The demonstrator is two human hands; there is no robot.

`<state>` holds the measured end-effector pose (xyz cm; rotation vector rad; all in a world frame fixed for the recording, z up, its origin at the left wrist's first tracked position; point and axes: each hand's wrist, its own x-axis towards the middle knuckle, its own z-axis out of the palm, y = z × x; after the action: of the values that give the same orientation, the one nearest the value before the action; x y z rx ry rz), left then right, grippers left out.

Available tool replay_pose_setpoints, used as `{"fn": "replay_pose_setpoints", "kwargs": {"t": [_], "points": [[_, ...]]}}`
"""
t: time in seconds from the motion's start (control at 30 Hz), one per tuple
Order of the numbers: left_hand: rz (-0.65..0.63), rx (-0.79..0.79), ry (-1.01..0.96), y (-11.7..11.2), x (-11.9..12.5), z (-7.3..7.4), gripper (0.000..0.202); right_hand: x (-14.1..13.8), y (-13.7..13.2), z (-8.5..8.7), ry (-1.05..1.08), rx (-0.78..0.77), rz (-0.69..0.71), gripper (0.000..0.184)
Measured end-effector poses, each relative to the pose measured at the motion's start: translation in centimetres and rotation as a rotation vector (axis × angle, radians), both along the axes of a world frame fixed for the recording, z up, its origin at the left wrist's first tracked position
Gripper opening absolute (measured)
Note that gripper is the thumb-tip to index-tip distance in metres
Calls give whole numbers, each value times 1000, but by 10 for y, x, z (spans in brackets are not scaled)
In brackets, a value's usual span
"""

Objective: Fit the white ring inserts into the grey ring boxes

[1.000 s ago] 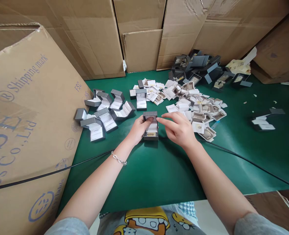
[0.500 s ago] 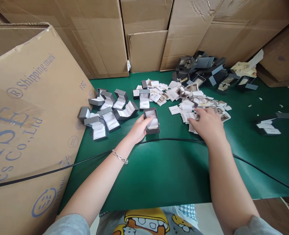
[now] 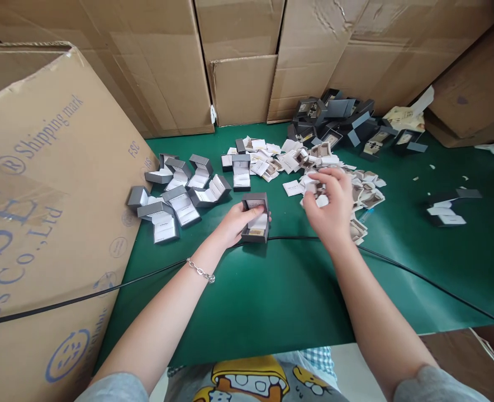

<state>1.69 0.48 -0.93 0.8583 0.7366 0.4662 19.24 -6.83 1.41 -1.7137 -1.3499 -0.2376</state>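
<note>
My left hand (image 3: 233, 222) grips an open grey jewellery box (image 3: 256, 219) with a white lining, resting on the green table (image 3: 272, 290). A small tan item lies in the box's lower half. My right hand (image 3: 331, 206) is raised over the near edge of a heap of small white and beige cards (image 3: 339, 178), fingers pinched on a white card (image 3: 313, 187).
Several open grey boxes (image 3: 180, 192) lie left of my hand. Dark boxes (image 3: 343, 120) are piled at the back right, another open box (image 3: 448, 206) lies far right. A big carton (image 3: 41, 212) stands at left, cartons (image 3: 242, 61) line the back. A black cable (image 3: 418, 276) crosses the table.
My right hand went from the box to the card heap, then lifted back with a white card pinched. The left hand kept hold of the box, tilting it a little.
</note>
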Motion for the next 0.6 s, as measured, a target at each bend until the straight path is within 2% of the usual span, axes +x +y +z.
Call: {"fn": "replay_pose_setpoints", "kwargs": {"t": [0.13,0.2,0.4,0.5,0.6], "points": [[-144,30,-8,2,-4,-3,46,-35,-1,-7,342,-72,276,23],[-176,63,-14,3,-7,-6,46,-47,-2,-12,485,-120,349,22],[-178,61,-77,5,-9,-15,48,-54,-4,-18,643,-190,409,26],[-145,52,-85,4,-8,-13,50,-52,-3,-21,628,-147,405,30],[-83,33,-95,3,-7,-11,48,-51,-2,-22,527,-141,362,29]]}}
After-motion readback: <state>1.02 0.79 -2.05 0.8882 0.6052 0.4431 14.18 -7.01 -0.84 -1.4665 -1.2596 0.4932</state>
